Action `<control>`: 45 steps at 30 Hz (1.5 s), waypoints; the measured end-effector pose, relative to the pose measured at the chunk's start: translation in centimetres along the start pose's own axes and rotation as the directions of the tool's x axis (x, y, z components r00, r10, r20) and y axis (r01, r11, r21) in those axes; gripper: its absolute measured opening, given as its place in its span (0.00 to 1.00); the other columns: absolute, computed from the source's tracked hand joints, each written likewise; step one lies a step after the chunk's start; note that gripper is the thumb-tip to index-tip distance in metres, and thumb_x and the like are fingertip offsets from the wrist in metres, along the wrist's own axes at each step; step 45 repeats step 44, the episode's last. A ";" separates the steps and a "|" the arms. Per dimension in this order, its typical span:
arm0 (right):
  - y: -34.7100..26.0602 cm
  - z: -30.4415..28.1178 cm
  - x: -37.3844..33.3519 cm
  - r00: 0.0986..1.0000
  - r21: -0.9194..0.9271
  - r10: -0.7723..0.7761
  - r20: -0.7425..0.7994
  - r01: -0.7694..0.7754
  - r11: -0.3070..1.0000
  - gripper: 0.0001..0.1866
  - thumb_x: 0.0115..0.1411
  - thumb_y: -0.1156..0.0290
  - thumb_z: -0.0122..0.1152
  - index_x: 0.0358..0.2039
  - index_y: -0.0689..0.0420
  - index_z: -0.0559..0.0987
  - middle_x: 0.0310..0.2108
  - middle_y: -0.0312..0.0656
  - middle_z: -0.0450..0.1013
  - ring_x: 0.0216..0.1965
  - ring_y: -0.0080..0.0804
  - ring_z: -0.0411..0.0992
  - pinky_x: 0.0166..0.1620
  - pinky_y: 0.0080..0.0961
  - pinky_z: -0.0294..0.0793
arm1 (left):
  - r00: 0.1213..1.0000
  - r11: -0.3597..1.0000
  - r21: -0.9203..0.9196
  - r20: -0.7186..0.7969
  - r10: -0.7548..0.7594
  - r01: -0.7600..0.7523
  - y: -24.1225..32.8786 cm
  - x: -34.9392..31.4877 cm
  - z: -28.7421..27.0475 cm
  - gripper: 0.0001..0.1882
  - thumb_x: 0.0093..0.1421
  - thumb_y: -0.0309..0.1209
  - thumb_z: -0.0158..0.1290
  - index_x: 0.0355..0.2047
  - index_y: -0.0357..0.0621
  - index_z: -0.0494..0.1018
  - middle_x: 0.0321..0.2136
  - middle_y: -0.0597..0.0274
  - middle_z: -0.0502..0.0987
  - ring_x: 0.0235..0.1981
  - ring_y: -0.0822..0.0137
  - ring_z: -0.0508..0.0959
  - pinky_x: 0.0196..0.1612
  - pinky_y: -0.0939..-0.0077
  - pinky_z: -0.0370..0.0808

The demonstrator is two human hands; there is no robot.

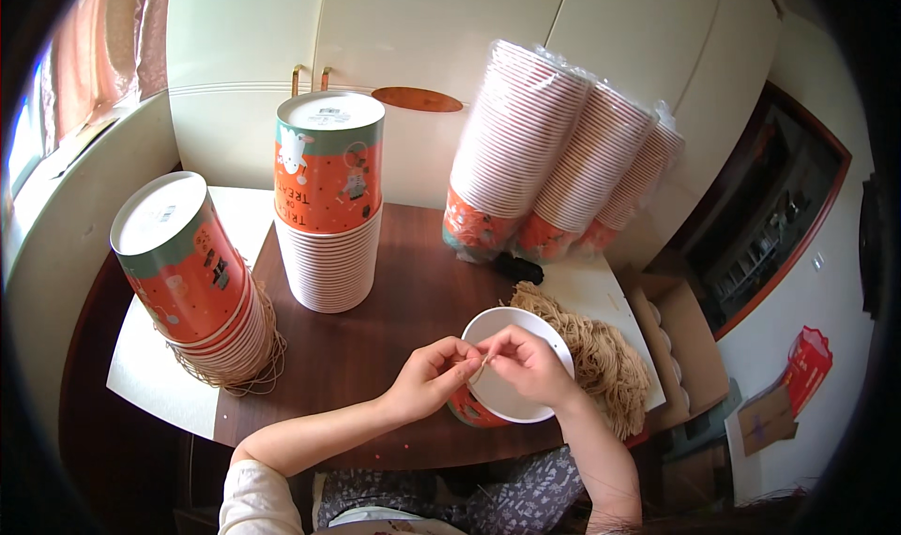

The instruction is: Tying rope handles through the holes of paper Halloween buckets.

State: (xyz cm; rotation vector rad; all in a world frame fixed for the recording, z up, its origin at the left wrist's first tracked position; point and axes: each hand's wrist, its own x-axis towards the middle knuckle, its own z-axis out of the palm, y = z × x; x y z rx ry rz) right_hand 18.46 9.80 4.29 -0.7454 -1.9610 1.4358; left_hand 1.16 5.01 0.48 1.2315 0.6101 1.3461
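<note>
At the table's near side stands a single paper bucket, mouth up, white inside with an orange printed outside. Above its opening my left hand and my right hand meet fingertip to fingertip. Both are closed in a pinch on a thin tan cord, most of which the fingers hide. Just right of the bucket lies a loose heap of tan cord. Part of the bucket's front is covered by my left hand and wrist.
Upside-down bucket stacks stand at middle and left, the left one with cord loops round its base. Plastic-wrapped bucket stacks rise at back right, beside a small black object. A cardboard box sits beyond the right edge.
</note>
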 end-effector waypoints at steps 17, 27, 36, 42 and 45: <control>-6.9 -0.3 -0.5 0.993 -0.031 0.027 0.117 -0.024 0.999 0.07 0.57 0.79 0.46 0.37 0.59 0.66 0.32 0.33 0.65 0.35 0.15 0.64 0.40 0.16 0.65 | 0.990 0.998 -0.001 0.124 -0.063 0.064 0.8 0.1 -0.5 0.10 0.62 0.30 0.44 0.36 0.36 0.71 0.28 0.68 0.72 0.30 0.81 0.69 0.35 0.83 0.68; -7.3 -0.2 -0.2 0.989 0.011 -0.044 0.140 0.043 0.999 0.06 0.53 0.81 0.47 0.33 0.58 0.68 0.31 0.32 0.64 0.32 0.14 0.62 0.37 0.14 0.63 | 0.929 0.965 -0.059 0.294 -0.227 0.254 2.1 0.3 -0.7 0.12 0.61 0.29 0.44 0.38 0.36 0.73 0.28 0.67 0.74 0.34 0.79 0.70 0.41 0.82 0.68; -7.3 -0.1 -0.9 0.998 -0.067 0.020 0.066 -0.016 0.998 0.06 0.53 0.80 0.50 0.33 0.58 0.70 0.24 0.29 0.63 0.27 0.13 0.63 0.32 0.13 0.64 | 0.976 0.982 -0.166 0.208 -0.057 0.092 1.8 0.6 -1.4 0.05 0.57 0.25 0.49 0.32 0.37 0.74 0.30 0.66 0.75 0.34 0.78 0.72 0.38 0.84 0.70; -6.9 1.1 -1.2 0.992 -0.623 -0.122 -0.015 0.086 0.778 0.05 0.51 0.72 0.60 0.28 0.58 0.75 0.19 0.35 0.68 0.17 0.18 0.64 0.22 0.16 0.64 | 0.984 0.970 -0.200 0.139 -0.111 0.138 2.2 0.8 -1.9 0.06 0.56 0.25 0.51 0.33 0.37 0.73 0.27 0.64 0.76 0.29 0.76 0.74 0.34 0.83 0.72; -6.4 1.3 -1.5 0.993 -0.581 -0.098 -0.061 0.044 0.813 0.06 0.51 0.71 0.61 0.28 0.59 0.76 0.23 0.39 0.71 0.22 0.21 0.71 0.26 0.16 0.70 | 0.987 0.977 -0.173 0.123 -0.106 0.126 2.5 0.8 -1.9 0.07 0.56 0.26 0.51 0.35 0.37 0.73 0.27 0.63 0.76 0.29 0.75 0.75 0.34 0.82 0.73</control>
